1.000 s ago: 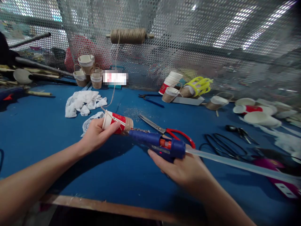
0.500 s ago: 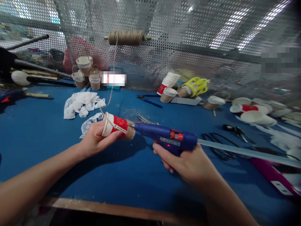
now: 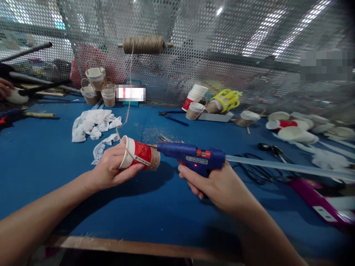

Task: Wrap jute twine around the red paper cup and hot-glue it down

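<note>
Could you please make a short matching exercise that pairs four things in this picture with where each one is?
1. paper cup
2. glue gun
3. twine spool
4. crumpled white fabric

A. lying on the blue table
B. in the right hand
C. at the mesh panel, above table height
D. in the left hand

Pairs: 1-D, 2-B, 3-C, 4-A

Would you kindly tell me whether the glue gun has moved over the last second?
Yes: judged against the pliers, the glue gun has shifted upward and to the right in the view.
</note>
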Demonstrator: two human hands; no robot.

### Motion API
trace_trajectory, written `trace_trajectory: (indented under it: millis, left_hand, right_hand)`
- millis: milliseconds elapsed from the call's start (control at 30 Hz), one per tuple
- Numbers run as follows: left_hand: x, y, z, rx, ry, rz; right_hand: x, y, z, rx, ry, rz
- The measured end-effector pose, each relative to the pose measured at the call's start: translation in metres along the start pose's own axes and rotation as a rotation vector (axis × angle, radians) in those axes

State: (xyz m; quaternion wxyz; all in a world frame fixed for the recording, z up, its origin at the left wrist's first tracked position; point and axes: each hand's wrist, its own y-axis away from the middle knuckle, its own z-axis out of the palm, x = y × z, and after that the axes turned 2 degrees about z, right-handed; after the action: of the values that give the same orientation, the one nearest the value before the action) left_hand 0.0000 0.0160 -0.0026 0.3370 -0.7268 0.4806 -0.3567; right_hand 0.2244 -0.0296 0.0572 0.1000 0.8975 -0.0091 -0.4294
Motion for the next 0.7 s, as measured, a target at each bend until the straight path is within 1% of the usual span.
trace_trajectory:
  millis: [133, 300, 367, 567, 700]
  left_hand:
    - [-0.0015, 0.0003, -0.0003, -0.008, -0.004, -0.011]
    - [-0.0014, -0.0027, -0.0013, -0.038, -0.039, 0.092]
    - [-0.0012, -0.0032, -0.0017, -0.034, -0.039, 0.108]
    - [-0.0031, -0.0013, -0.0018, -0.025, -0.025, 0.016]
    - [-0.0053, 0.0005, -0.0005, -0.008, -0.007, -0.011]
  right_hand:
    - [-0.0003, 0.0015, -0.0018, -0.009, -0.011, -0.007]
    - [0.003, 0.001, -0.0027, -0.018, -0.005, -0.03]
    - [0.0037, 0.0008, -0.003, -0.025, -0.007, -0.044]
    - [-0.0011, 0.0051, -0.004, -0.018, -0.028, -0.008]
    - [-0.0014, 0.0058, -0.0033, -0.02, -0.04, 0.007]
